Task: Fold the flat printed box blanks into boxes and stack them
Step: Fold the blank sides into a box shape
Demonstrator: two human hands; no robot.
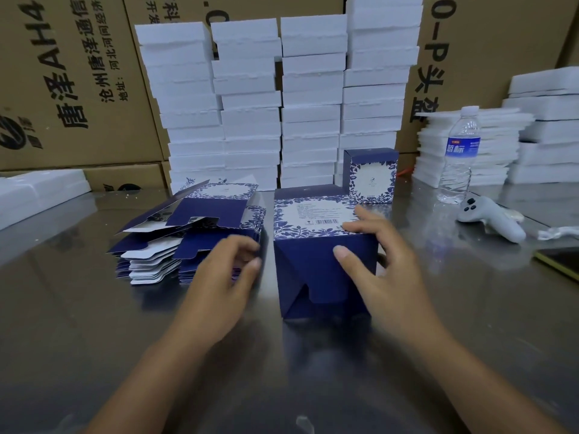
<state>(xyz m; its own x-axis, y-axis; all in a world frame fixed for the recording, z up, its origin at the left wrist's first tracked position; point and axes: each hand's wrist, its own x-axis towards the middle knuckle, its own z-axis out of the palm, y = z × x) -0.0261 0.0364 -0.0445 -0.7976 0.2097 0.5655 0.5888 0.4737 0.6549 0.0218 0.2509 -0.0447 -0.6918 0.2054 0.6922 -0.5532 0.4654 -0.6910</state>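
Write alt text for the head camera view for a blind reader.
The right hand grips a folded blue floral box on a steel table while the left hand touches a stack of flat blanks beside it. A finished box stands behind, before white foam stacks.

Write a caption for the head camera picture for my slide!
Right hand holds a folded blue box while the left hand is at the pile of flat blanks.

Small print on folded box (310, 270) illegible; phone (560, 261) partly beyond right edge
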